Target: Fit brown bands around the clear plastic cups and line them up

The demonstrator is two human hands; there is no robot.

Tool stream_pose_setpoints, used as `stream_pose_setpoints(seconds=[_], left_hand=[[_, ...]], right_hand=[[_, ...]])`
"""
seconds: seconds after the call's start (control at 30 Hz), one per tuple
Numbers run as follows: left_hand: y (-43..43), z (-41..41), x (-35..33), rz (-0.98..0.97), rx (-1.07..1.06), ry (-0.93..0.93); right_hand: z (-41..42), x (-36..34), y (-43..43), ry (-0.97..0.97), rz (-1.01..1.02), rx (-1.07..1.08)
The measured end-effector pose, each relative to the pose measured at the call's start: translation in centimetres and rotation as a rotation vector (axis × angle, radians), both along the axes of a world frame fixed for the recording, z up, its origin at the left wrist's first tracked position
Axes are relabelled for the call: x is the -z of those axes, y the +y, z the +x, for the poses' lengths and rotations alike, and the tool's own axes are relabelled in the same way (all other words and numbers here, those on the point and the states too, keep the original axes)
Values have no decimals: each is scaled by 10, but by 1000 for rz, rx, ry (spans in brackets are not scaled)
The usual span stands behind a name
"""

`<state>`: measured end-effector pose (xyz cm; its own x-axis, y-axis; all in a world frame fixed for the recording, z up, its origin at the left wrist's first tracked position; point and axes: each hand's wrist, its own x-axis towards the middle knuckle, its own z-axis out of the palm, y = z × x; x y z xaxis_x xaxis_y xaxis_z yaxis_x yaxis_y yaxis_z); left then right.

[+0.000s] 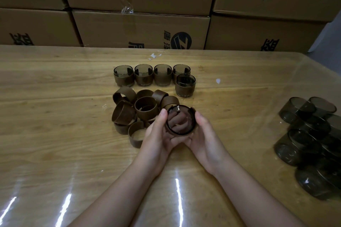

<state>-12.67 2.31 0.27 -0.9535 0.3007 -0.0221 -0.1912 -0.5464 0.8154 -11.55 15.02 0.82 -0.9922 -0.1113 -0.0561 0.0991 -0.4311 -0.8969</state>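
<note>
Sixth cup in my hands, five already banded.

My left hand [158,134] and right hand [204,134] are both curled round one clear cup [180,120] just above the table [55,107]. Its mouth is tipped towards me, my thumbs lie along its sides, and my fingers show through its wall from beneath. A brown band [192,110] peeks out at its far right edge, but I cannot tell how fully it is seated. Just beyond my left hand lies the heap of loose bands [132,112]. Past that, four banded cups [162,77] stand in a row, and a fifth banded cup [185,85] sits in front of the row's right end, out of line. Well off to my right is a cluster of bare cups [304,143], so I judge most of the job is left.
</note>
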Motion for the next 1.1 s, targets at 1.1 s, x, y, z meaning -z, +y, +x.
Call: stream_pose_setpoints(seconds=[1.1], left_hand=[[0, 3, -7, -68, -73, 143]], right_hand=[[-6, 3, 12, 5, -43, 14]])
